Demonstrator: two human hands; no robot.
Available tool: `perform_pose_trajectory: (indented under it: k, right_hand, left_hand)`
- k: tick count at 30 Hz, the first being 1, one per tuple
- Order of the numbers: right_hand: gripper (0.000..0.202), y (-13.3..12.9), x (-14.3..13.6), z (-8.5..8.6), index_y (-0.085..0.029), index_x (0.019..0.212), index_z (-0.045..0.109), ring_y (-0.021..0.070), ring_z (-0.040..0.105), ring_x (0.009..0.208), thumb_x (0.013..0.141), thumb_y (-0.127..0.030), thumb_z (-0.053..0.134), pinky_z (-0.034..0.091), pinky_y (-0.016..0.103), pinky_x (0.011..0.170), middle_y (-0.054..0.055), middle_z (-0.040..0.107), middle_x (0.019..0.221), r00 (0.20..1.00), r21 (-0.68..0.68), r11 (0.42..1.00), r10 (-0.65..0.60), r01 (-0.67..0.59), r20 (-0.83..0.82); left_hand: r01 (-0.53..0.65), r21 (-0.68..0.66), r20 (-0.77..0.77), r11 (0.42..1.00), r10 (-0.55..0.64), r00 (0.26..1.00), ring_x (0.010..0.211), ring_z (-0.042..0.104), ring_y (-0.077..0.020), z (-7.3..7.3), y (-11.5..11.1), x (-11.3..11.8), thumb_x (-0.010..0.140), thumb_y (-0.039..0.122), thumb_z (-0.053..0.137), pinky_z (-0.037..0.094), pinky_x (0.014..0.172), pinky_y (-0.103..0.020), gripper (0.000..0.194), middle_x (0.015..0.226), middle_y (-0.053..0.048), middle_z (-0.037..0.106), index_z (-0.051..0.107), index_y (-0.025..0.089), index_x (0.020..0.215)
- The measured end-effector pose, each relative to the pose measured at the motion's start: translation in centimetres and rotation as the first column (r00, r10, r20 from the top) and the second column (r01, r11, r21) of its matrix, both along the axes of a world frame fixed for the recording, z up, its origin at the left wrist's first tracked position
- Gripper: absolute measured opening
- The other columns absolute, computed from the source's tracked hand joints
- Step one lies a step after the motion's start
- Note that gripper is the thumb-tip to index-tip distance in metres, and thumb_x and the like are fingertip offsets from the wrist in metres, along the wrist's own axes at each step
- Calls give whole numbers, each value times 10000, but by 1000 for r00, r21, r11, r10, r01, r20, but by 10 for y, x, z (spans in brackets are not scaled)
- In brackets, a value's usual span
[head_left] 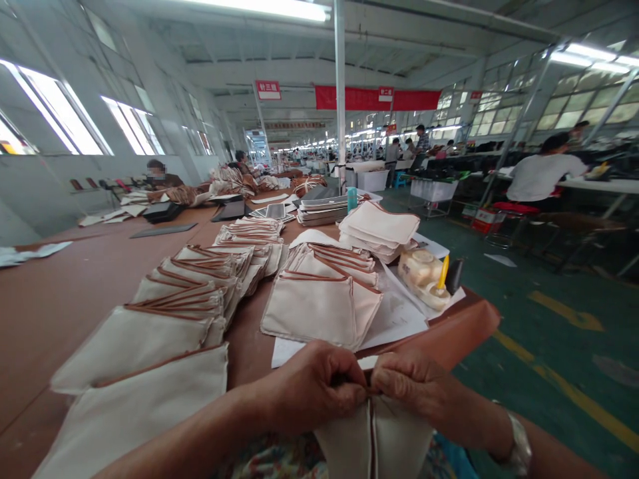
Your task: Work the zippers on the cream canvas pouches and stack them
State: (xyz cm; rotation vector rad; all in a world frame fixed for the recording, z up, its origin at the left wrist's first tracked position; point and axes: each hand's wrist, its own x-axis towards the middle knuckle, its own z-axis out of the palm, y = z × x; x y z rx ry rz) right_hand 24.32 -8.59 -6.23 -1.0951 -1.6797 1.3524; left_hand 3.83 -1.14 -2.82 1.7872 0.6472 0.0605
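Note:
Both my hands pinch the top of a cream fabric panel with brown edging, held over my lap at the table's near edge. My left hand is closed on the panel's left side, its fingertips at a dark brown seam running down the middle. My right hand is closed on the other side, close to the left fingertips. A bracelet circles my right wrist. Just beyond my hands leans a stack of similar cream panels with brown edges. Further left lie long overlapping rows of such panels.
A brown-covered table spreads left. At its right corner stand a wrapped pale container and a yellow-handled tool. Behind are another cream stack and a teal cylinder. A person in white sits at the right.

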Motion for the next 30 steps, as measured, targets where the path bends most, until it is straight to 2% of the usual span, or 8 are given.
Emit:
perform_pose_trajectory:
  k: [8, 12, 15, 17, 20, 23, 26, 30]
  right_hand:
    - [358, -4, 4, 0, -137, 830, 597, 122, 376, 664, 918, -483, 567, 301, 228, 580, -6, 463, 738, 992, 18, 998, 62, -60, -107]
    - [386, 2, 2, 10, -136, 906, 618, 125, 359, 670, 966, -491, 478, 310, 235, 592, -5, 452, 761, 989, -61, 993, 90, -98, -119]
    - [395, 7, -3, 21, -138, 909, 628, 149, 419, 739, 977, -486, 454, 362, 252, 675, 13, 497, 813, 986, 20, 987, 162, -161, -43]
    - [397, 9, -4, 22, -139, 822, 612, 142, 420, 714, 952, -497, 499, 352, 236, 635, 3, 489, 772, 987, 57, 986, 159, -158, -8]
    - [437, 9, -1, 13, -141, 719, 578, 108, 346, 608, 916, -530, 543, 265, 219, 522, -25, 418, 663, 997, 29, 996, 81, -81, -5]
    - [417, 8, 4, 1, -117, 785, 637, 97, 335, 593, 899, -516, 584, 245, 221, 520, -24, 438, 665, 997, -19, 999, 32, -33, -69]
    - [410, 6, 4, -3, -97, 856, 687, 107, 387, 633, 887, -499, 614, 279, 222, 552, 2, 509, 710, 993, -62, 998, -16, 9, -120]
    - [410, 4, -4, -4, -86, 897, 727, 120, 439, 668, 867, -487, 650, 322, 221, 583, 33, 580, 754, 984, -151, 987, -69, 44, -167]
  left_hand:
    - [-33, -126, 35, 991, 38, 999, 530, 337, -67, 2, 1, -5, 797, 289, 596, 260, 458, -179, 195, 636, 36, 476, 636, 101, 834]
    - [17, 23, 61, 1000, -18, 998, 561, 292, -72, 2, -3, 1, 831, 241, 527, 221, 468, -188, 153, 626, 52, 386, 580, 120, 753]
    - [1, 200, 45, 980, -11, 999, 588, 311, -78, 4, -3, 2, 831, 221, 524, 239, 484, -188, 147, 638, 51, 406, 559, 130, 721]
    - [-9, 183, 29, 983, 4, 1000, 589, 333, -78, 7, 1, -1, 790, 228, 602, 254, 480, -181, 104, 654, 58, 440, 555, 139, 764]
    - [-4, 53, 76, 999, 0, 997, 615, 359, -81, 11, 7, -11, 699, 183, 702, 290, 500, -169, 250, 712, 69, 456, 547, 155, 893]
    - [-82, 176, 131, 981, 59, 990, 628, 387, -87, 10, 8, -18, 731, 135, 667, 321, 525, -174, 225, 730, 59, 479, 553, 163, 922]
    - [-114, 471, 207, 875, 16, 978, 674, 484, -97, 6, 3, -19, 798, 112, 603, 378, 598, -188, 83, 798, 12, 554, 595, 159, 868]
    - [-11, 818, 104, 574, -130, 986, 762, 565, -139, 2, -3, -17, 885, 129, 503, 404, 683, -245, 148, 895, -37, 613, 646, 169, 897]
